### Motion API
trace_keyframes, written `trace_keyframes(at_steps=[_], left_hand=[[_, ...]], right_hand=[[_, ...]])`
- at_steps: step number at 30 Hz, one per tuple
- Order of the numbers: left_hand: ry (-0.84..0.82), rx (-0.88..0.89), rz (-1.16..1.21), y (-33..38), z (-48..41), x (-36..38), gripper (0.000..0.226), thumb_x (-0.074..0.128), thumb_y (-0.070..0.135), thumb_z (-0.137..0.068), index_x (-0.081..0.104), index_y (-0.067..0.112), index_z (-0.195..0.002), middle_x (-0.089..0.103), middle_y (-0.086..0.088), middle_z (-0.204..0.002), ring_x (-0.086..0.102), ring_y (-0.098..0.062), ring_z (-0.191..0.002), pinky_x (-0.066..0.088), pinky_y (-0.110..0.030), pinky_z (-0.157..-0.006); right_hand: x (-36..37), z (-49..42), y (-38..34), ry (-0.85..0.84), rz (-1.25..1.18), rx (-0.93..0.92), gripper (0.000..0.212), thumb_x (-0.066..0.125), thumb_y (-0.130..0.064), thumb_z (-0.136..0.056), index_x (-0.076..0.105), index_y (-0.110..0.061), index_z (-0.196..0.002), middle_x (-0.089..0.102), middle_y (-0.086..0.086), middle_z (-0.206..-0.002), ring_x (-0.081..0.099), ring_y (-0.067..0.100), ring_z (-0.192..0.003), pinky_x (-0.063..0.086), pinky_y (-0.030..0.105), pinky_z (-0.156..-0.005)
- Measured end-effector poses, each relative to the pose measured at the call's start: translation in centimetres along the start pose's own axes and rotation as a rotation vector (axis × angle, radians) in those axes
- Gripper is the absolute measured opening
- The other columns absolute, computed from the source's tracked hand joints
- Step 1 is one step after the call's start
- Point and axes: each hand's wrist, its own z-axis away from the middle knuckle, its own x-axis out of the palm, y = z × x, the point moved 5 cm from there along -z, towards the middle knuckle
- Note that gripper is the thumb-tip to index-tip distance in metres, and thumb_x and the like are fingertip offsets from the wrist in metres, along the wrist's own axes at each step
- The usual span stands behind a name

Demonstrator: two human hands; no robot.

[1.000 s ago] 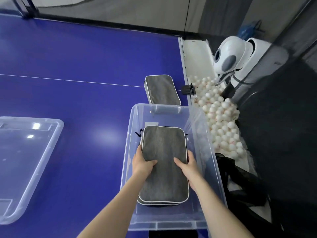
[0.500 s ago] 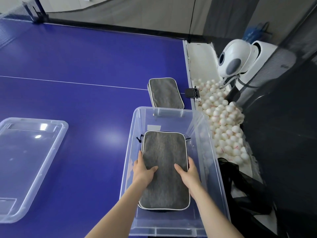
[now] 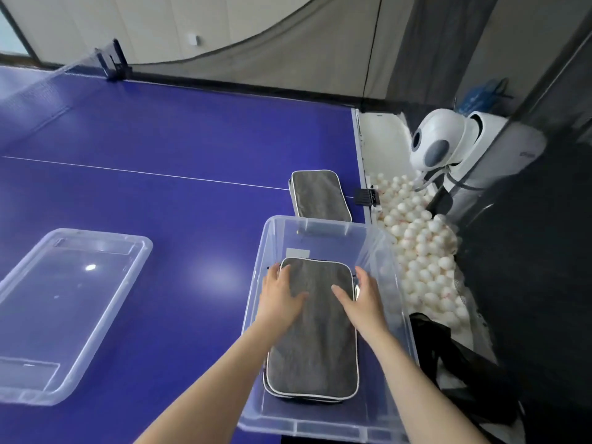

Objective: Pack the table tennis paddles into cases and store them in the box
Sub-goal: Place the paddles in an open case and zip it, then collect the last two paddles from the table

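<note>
Head view, the only one. Clear plastic box (image 3: pixel 320 222) sits on the blue table (image 3: pixel 166 139), near its right edge. A grey case with white piping (image 3: pixel 315 344) lies flat inside the box, long axis running away from the person. A second white-piped edge shows under its near end, possibly another case beneath; the view there is too poor to be sure. Left hand (image 3: pixel 279 299) lies flat on the case's far left corner, fingers straight and slightly spread, thumb pointing inward across the fabric. Right hand (image 3: pixel 363 298) lies on the far right edge, fingers likewise straight and loose, fingertips reaching past the piping toward the box wall. Neither hand curls round anything. A further grey case (image 3: pixel 318 195) rests on the table just beyond the box's far rim, outside it. The clear lid (image 3: pixel 64 315) lies well apart to the left, on the table. Off the table's right edge: a heap of white balls (image 3: pixel 419 251), a white ball machine (image 3: pixel 437 142) behind them, a black bag (image 3: pixel 448 363) nearer. Net (image 3: pixel 35 91) at far left.
</note>
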Motion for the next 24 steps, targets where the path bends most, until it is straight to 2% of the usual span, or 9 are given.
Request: trace_keyframes(at_steps=[3, 5, 9, 12, 18, 24], left_hand=[[0.041, 0.017, 0.033, 1.3, -0.7, -3.7, 0.058, 0.060, 0.021, -0.091, 0.038, 0.010, -0.143, 0.033, -0.006, -0.150, 0.043, -0.023, -0.129, 0.031, -0.018, -0.095], [0.090, 0.026, -0.005, 1.3, -0.9, -6.7, 0.058, 0.058, 0.022, -0.092, 0.036, 0.010, -0.144, 0.032, -0.006, -0.151, 0.041, -0.023, -0.132, 0.032, -0.021, -0.095], [0.150, -0.036, -0.141, -0.8, -0.6, -12.9, 0.061, 0.056, 0.024, -0.094, 0.030, 0.009, -0.147, 0.030, -0.011, -0.152, 0.036, -0.028, -0.136, 0.033, -0.035, -0.106], [0.140, -0.113, -0.239, -3.9, 0.6, -17.9, 0.064, 0.056, 0.026, -0.094, 0.027, 0.009, -0.149, 0.032, -0.014, -0.149, 0.039, -0.031, -0.133, 0.037, -0.038, -0.104], [0.308, -0.180, -0.357, -11.3, 5.7, -29.4, 0.059, 0.056, 0.027, -0.093, 0.035, 0.007, -0.144, 0.039, -0.016, -0.146, 0.041, -0.034, -0.131, 0.036, -0.043, -0.107], [0.483, -0.250, -0.451, -20.1, 14.0, -40.3, 0.054, 0.056, 0.032, -0.092, 0.041, 0.011, -0.140, 0.043, -0.010, -0.144, 0.040, -0.030, -0.131, 0.035, -0.040, -0.104]], right_hand=[[-0.5, -1.2, -3.4, -0.053, 0.015, -0.079, 0.072, 0.068, -0.032, -0.085, 0.032, -0.010, -0.144, 0.038, 0.008, -0.146, 0.036, 0.022, -0.136, 0.031, 0.038, -0.113], [-0.4, -1.9, -5.6, -0.077, 0.056, -0.132, 0.071, 0.065, -0.035, -0.087, 0.031, -0.012, -0.145, 0.036, 0.006, -0.148, 0.034, 0.021, -0.137, 0.030, 0.037, -0.112], [1.5, -2.1, -10.7, -0.122, 0.110, -0.227, 0.065, 0.063, -0.032, -0.088, 0.034, -0.012, -0.143, 0.037, 0.006, -0.145, 0.035, 0.022, -0.135, 0.029, 0.028, -0.104], [4.0, -1.4, -15.3, -0.182, 0.175, -0.325, 0.065, 0.061, -0.032, -0.090, 0.033, -0.007, -0.143, 0.036, 0.010, -0.146, 0.034, 0.024, -0.135, 0.030, 0.034, -0.109], [11.5, 2.6, -25.7, -0.243, 0.363, -0.573, 0.067, 0.056, -0.041, -0.092, 0.029, -0.010, -0.145, 0.034, 0.008, -0.148, 0.034, 0.026, -0.135, 0.033, 0.039, -0.106], [22.8, 11.6, -36.5, -0.328, 0.452, -0.788, 0.065, 0.052, -0.042, -0.093, 0.028, -0.011, -0.145, 0.032, 0.007, -0.149, 0.030, 0.024, -0.137, 0.031, 0.039, -0.107]])
